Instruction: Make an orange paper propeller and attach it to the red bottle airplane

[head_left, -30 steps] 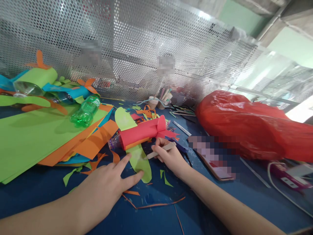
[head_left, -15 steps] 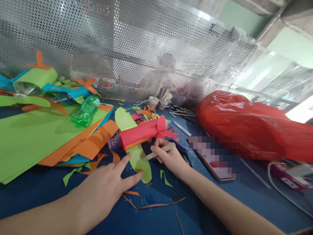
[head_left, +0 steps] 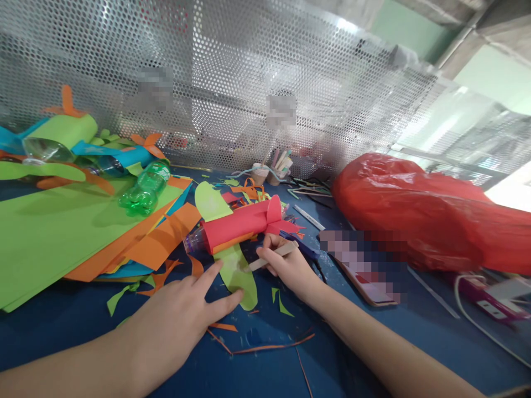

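A plastic bottle wrapped in red paper (head_left: 236, 223) lies on the blue table, shaped like an aeroplane, its clear neck at the left. One light-green paper wing (head_left: 212, 202) points away from me; the nearer green wing (head_left: 244, 284) points toward me. My left hand (head_left: 182, 309) has its fingers apart, with index fingertip and thumb resting on the near wing's left edge. Pinched in my right hand (head_left: 286, 265) is a flat beige craft stick (head_left: 274, 257), its tip at the near wing's right edge. Beyond that hand lies a blue glue gun (head_left: 305, 247), partly hidden.
Green sheets (head_left: 62, 232), orange paper (head_left: 166, 235) and a green bottle (head_left: 146, 188) lie left, below other paper-wrapped bottles (head_left: 112, 157). Paper scraps surround the work. A phone (head_left: 360, 271), a white pen (head_left: 309, 217) and a red plastic bag (head_left: 415, 215) lie right. Perforated metal (head_left: 232, 94) stands behind.
My right fingers and the craft stick shift very slightly at the near wing. My left hand and the red bottle stay in place.
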Demonstrator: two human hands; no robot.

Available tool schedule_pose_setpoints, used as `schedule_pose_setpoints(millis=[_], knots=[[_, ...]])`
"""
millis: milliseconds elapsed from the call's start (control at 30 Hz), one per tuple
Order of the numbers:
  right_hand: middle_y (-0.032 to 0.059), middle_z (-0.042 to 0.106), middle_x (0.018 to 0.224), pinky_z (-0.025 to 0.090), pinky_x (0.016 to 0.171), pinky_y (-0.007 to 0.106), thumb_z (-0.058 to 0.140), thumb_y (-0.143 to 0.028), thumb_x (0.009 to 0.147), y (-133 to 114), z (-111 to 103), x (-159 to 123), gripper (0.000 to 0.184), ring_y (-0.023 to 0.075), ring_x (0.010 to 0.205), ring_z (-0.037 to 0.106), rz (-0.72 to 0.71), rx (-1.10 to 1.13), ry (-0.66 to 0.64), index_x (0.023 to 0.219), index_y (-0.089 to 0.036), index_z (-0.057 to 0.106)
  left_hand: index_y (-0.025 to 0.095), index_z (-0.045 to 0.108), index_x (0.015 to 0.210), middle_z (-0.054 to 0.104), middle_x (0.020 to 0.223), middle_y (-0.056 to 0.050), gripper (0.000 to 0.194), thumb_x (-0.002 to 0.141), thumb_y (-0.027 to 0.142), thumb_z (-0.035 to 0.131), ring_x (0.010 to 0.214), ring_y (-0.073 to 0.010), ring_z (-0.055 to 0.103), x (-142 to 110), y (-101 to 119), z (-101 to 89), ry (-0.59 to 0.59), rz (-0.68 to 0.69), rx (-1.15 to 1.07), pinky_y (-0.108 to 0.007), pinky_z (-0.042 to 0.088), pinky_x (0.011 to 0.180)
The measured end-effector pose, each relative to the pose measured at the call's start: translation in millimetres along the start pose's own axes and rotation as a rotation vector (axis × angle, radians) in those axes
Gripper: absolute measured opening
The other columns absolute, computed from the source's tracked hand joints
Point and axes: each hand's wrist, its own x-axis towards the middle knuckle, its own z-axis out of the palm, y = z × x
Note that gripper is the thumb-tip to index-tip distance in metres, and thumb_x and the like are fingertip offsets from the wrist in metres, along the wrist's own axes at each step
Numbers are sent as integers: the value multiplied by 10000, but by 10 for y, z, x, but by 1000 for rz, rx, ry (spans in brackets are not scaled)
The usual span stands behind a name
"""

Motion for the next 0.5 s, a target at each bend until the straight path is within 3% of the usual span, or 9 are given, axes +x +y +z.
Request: schedule_pose_setpoints(millis=[500], knots=[[-100, 387, 396, 242, 417, 223, 569, -280, 760, 11, -18, 4, 233, 84, 386, 334, -26, -41, 30, 589, -227, 419, 407, 370, 1432, 403, 1473, -220, 867, 716, -58, 517, 956, -324, 692, -7, -8, 9, 23, 9, -17, -428, 582, 709]])
